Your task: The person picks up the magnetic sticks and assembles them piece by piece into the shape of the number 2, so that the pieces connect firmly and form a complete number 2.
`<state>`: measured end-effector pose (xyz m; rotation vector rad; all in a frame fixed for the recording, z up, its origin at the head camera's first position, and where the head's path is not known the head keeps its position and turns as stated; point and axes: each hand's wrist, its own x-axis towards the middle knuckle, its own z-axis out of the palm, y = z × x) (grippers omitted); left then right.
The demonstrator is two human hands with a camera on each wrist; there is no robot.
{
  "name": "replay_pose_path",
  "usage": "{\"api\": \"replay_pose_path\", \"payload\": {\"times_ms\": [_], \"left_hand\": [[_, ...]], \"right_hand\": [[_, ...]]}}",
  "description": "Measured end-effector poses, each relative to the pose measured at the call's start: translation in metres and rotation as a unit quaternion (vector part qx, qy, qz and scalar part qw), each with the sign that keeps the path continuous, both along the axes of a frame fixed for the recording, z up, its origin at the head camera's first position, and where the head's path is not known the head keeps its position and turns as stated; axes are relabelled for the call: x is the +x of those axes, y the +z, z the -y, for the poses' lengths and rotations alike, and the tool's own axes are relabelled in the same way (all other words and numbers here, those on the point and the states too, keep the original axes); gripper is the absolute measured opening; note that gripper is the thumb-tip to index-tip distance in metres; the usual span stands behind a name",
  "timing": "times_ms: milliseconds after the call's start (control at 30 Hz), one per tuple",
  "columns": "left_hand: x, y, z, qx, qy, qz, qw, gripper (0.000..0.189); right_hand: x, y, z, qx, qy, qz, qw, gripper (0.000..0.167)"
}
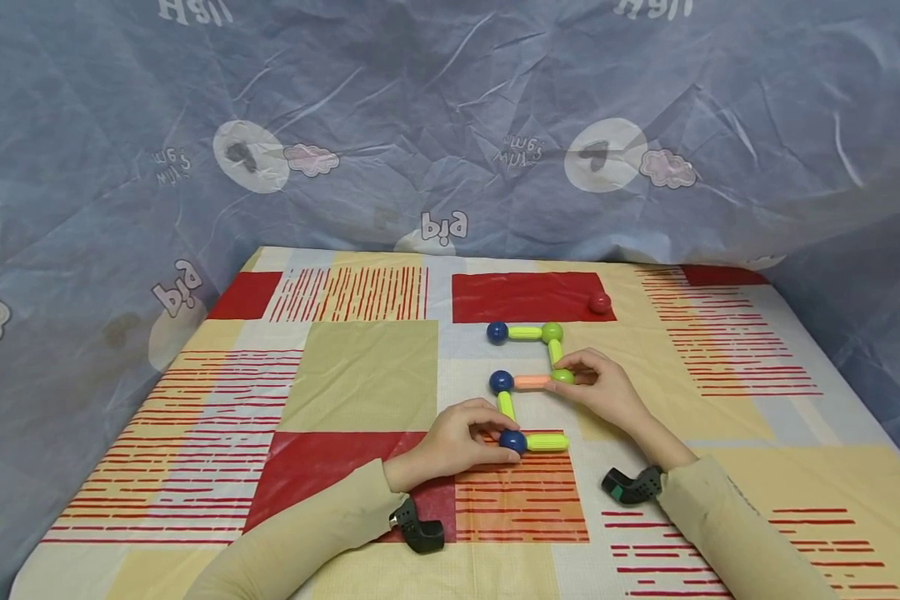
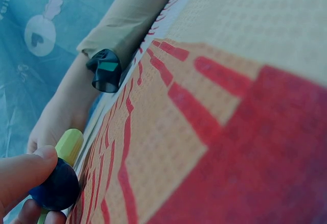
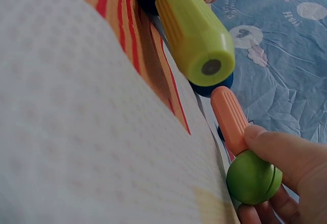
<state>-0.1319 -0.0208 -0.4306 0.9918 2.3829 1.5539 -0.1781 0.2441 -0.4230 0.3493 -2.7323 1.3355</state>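
A zigzag chain of balls and short rods lies on the table. In the head view, my left hand (image 1: 453,442) pinches the nearest blue ball (image 1: 512,442), which has a yellow-green rod (image 1: 547,442) pointing right with a free end. My right hand (image 1: 603,387) pinches the lower green ball (image 1: 562,377), where an orange rod (image 1: 531,382) joins from the left. Another yellow-green rod (image 1: 555,353) runs up to the far green ball (image 1: 552,332). The middle blue ball (image 1: 501,382) sits at the orange rod's left end. In the right wrist view, my thumb (image 3: 260,134) touches the orange rod.
A loose red ball (image 1: 599,302) lies behind the chain, on a red patch of the patterned tablecloth (image 1: 367,375). The far blue ball (image 1: 497,332) ends the chain at the back left. Behind the table hangs a blue printed curtain (image 1: 390,108).
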Motion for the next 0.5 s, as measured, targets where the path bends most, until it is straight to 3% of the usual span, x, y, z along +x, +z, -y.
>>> {"api": "replay_pose_path", "payload": {"times_ms": [500], "left_hand": [[0.000, 0.001, 0.001, 0.008, -0.006, 0.005, 0.9999, 0.030]], "right_hand": [[-0.008, 0.012, -0.012, -0.014, -0.005, 0.016, 0.9998, 0.046]]}}
